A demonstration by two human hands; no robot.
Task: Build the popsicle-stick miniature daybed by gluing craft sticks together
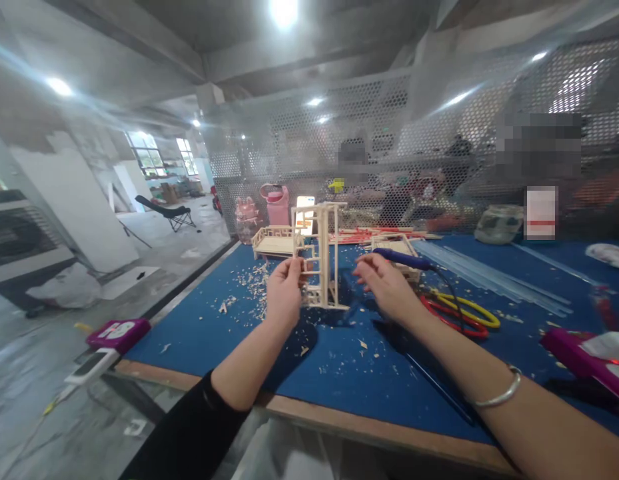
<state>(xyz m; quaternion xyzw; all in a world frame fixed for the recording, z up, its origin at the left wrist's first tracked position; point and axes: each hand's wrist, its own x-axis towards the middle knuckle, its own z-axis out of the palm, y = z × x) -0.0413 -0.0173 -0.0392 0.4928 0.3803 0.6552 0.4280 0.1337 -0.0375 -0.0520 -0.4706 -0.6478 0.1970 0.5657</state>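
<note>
My left hand [284, 288] pinches the left side of a small upright frame of pale wooden sticks [323, 257], held above the blue table top. To the right of this frame is my right hand [386, 283], its fingers curled and drawn together at the tips. Whatever may be between them is too small to make out. A dark blue pen-like tool [406, 259] with a cord shows just beyond the right hand; whether the hand touches it is unclear. Behind the left hand stands a little wooden bed-like model [276, 243]. Another wooden piece [394, 245] lies partly hidden behind the right hand.
Wood shavings [256, 287] litter the blue table [199, 340]. Red sticks [384, 235], clear plastic strips [489, 277], yellow and red rings [469, 310] and a lit phone [304, 215] lie or stand beyond. Purple devices [120, 333] flank the table. Perforated mesh [309, 147] rises behind.
</note>
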